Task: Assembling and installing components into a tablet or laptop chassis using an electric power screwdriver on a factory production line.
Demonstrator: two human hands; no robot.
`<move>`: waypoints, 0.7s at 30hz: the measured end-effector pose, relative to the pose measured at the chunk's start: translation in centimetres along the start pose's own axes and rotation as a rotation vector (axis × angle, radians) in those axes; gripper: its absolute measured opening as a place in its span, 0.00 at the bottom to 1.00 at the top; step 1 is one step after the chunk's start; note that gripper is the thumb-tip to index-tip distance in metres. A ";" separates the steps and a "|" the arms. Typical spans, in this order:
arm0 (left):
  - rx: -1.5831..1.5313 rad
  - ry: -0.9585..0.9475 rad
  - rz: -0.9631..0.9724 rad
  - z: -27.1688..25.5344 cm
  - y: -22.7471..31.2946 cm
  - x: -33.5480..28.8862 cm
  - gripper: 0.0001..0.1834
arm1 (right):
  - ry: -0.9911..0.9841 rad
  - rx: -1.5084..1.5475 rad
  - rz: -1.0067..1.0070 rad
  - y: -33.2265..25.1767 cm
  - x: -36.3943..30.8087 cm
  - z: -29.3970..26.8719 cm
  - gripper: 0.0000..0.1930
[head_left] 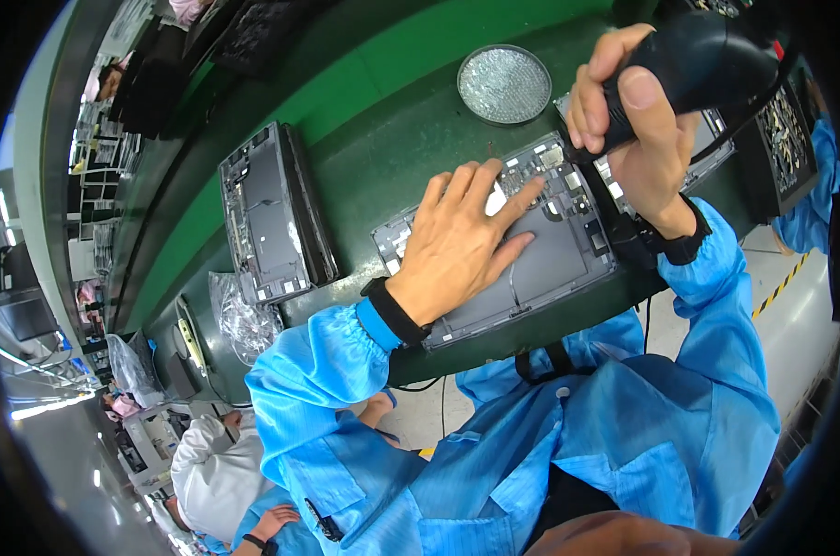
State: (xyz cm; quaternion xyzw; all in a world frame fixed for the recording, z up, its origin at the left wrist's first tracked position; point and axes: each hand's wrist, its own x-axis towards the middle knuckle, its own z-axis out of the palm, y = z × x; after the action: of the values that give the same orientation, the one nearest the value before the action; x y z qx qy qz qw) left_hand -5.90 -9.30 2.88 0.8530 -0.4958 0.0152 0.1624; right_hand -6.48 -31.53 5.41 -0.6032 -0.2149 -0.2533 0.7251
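Note:
An opened laptop base (559, 250) lies on the green bench in front of me, with its circuit board and dark battery plates exposed. My left hand (462, 232) rests on it palm down, fingers spread over the board, and hides part of it. At the upper right my right hand (647, 130) is wrapped round the handle of a black handheld scanner (707, 60). A dark cable runs from the scanner, which is raised above the bench beyond the base's right end.
To the left lies a stack of laptop bases (272, 218), with a crumpled clear plastic bag (244, 310) and a yellowish electric screwdriver (190, 343) nearby. A round dish (504, 85) of small shiny parts stands behind. At right is a black tray of parts (786, 144). Other people sit along the bench.

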 end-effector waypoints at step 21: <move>-0.035 -0.014 -0.001 0.9 -0.9 0.1 0.26 | -0.054 0.034 0.049 2.5 -0.5 0.8 0.14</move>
State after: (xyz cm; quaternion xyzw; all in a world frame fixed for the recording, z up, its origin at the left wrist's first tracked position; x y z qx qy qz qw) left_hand -5.18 -9.22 1.83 0.8505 -0.4966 0.0004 0.1737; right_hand -5.26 -30.30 3.33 -0.6025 -0.2240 -0.2155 0.7351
